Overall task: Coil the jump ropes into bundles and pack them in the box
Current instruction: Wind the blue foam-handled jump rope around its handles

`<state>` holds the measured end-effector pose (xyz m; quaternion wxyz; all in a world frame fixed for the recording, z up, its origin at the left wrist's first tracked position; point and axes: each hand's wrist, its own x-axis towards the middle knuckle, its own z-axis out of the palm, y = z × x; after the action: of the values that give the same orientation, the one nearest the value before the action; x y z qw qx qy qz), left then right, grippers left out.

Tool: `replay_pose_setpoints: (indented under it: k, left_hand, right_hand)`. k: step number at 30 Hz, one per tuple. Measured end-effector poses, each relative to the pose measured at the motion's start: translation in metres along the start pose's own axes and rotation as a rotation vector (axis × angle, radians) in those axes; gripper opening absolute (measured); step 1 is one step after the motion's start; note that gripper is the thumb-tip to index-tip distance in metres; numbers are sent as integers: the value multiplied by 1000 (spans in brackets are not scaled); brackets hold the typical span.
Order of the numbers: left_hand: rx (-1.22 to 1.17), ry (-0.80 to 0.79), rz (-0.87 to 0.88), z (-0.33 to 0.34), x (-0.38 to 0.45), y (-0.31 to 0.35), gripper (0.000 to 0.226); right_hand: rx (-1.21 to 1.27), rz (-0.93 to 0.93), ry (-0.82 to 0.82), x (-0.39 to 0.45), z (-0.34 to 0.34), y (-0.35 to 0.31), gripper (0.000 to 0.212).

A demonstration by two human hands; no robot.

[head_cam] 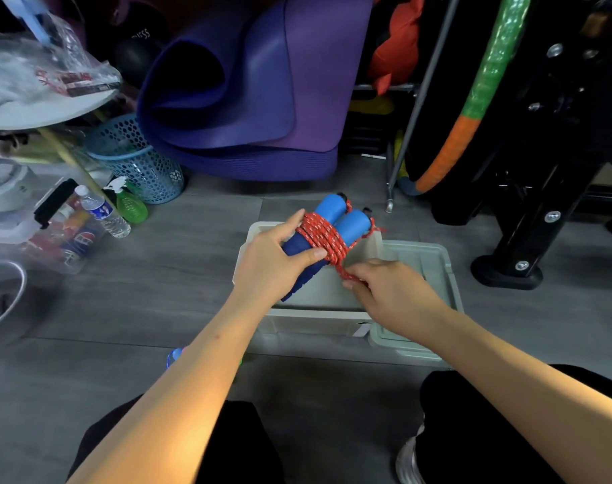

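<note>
Left of the work area I note a blue perforated plastic basket (pixel 137 158) and a clear plastic water bottle (pixel 103 211) standing on the grey floor (pixel 178 274); neither bears on the task.

My left hand (pixel 273 263) is curled round the lower part of the 2 blue foam jump-rope handles (pixel 336 218), thumb across the front, holding the pair side by side above the box. Their long axis runs from lower left near that hand up and away to the right.

The red speckled braided rope (pixel 323 239) is wound crosswise round the handles in several turns, just beyond the left thumb. 1 strand leads down and right from the wraps to my right hand (pixel 391 291), which pinches the free end between thumb and fingertips, just beside and below the bundle.

The pale grey open plastic box (pixel 332 319) sits directly under both hands, with its grey plastic lid (pixel 433 274) touching it on the right.

Judgement: the coil is nearly complete; the tail needs tucking by the right hand, the nearer one to it, before the bundle drops straight down.
</note>
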<state>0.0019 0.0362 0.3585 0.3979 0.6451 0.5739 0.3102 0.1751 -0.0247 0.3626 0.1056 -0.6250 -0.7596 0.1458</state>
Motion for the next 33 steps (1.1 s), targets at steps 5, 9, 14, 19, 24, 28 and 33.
replay_pose_setpoints:
  k: [5,9,14,19,24,28,33]
  left_hand:
    - [461,-245,70,-3,-4,9,74]
    - [525,-541,82,3,-10,12,70]
    - [553,-592,117,7,-14,19,57]
    - [339,-640,100,7,-21,22,21]
    - [340,-540,113,15,-25,19,38]
    - [458,-446,177,15,-28,18,39]
    - [607,-311,275,11,-30,22,44]
  right_hand:
    - [-169,-241,174,1,-14,-3,26]
    - [59,-216,-19,1,-21,-1,12]
    - [194,-156,43,7,-24,10,9]
    - [310,-86,87,6,-26,8,14]
    - [434,65,47,7,-31,10,21]
    - [502,150,26,11,-25,13,34]
    - [554,283,29,12,-17,18,56]
